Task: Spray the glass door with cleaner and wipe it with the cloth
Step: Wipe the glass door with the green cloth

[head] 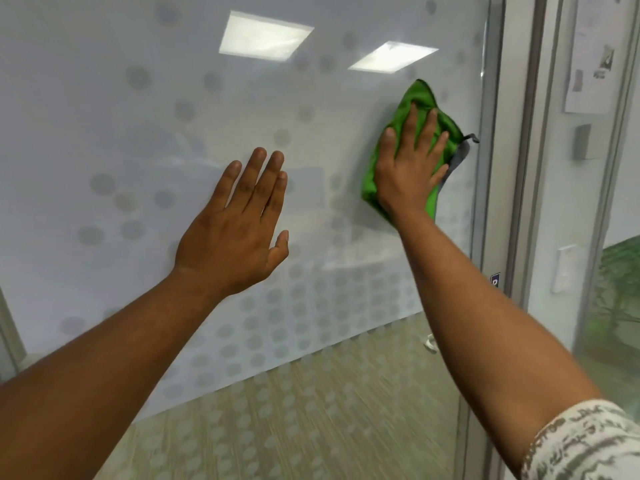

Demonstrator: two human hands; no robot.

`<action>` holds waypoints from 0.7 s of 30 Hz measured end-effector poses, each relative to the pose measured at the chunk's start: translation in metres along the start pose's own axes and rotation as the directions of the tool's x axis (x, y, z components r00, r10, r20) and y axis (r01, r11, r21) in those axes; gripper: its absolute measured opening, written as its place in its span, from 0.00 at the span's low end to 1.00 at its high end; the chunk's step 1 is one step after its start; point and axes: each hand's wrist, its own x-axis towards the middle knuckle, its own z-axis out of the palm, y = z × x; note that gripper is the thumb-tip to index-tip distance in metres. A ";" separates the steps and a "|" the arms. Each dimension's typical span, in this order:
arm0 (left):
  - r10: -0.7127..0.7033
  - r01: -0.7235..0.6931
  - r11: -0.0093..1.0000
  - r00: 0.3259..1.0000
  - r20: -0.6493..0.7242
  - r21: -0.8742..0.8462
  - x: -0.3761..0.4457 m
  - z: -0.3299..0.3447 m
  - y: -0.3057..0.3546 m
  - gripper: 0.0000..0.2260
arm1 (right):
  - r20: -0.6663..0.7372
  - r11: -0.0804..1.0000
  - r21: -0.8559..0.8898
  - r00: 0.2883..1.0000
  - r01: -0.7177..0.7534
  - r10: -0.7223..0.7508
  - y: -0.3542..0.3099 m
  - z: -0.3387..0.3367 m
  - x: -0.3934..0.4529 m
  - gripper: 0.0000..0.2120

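Wiping underway: green cloth [415, 147] pressed flat on glass door [173, 116] by right hand [412, 168], near door's right edge. Left hand [239, 220] open, empty. No sprayer seen; spraying presumably done.

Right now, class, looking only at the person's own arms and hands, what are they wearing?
Both hands, left and right, are bare: no gloves, rings or watch show. Both forearms are uncovered. Only the right arm shows clothing: a pale sleeve with a grey-brown squiggly print, at the frame's lower right corner.
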 end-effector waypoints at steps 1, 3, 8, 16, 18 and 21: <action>0.001 -0.001 1.000 1.000 0.002 0.000 0.000 0.000 0.000 0.36 | -0.001 1.000 0.003 1.000 -0.030 0.030 0.007 -0.002 0.006 0.28; -0.001 0.001 1.000 1.000 0.007 0.007 0.000 0.000 0.000 0.36 | -0.009 0.994 0.014 0.994 -0.109 0.109 0.018 -0.004 0.010 0.28; 0.004 -0.004 1.000 1.000 0.004 0.019 0.000 0.001 0.001 0.35 | -0.037 0.955 0.064 0.955 -0.290 0.293 0.040 -0.001 -0.015 0.29; 0.001 -0.001 0.999 1.000 -0.007 0.037 -0.002 0.001 0.000 0.36 | -0.023 0.907 0.074 0.908 -0.415 0.418 0.063 0.014 -0.100 0.28; 0.000 0.000 1.000 1.000 -0.007 0.031 -0.001 0.000 0.001 0.36 | -0.015 0.895 0.082 0.897 -0.439 0.441 0.066 0.019 -0.120 0.28; 0.000 0.000 0.999 1.000 -0.006 0.035 -0.002 0.001 0.000 0.36 | -0.016 0.884 0.069 0.885 -0.463 0.465 0.065 0.027 -0.150 0.28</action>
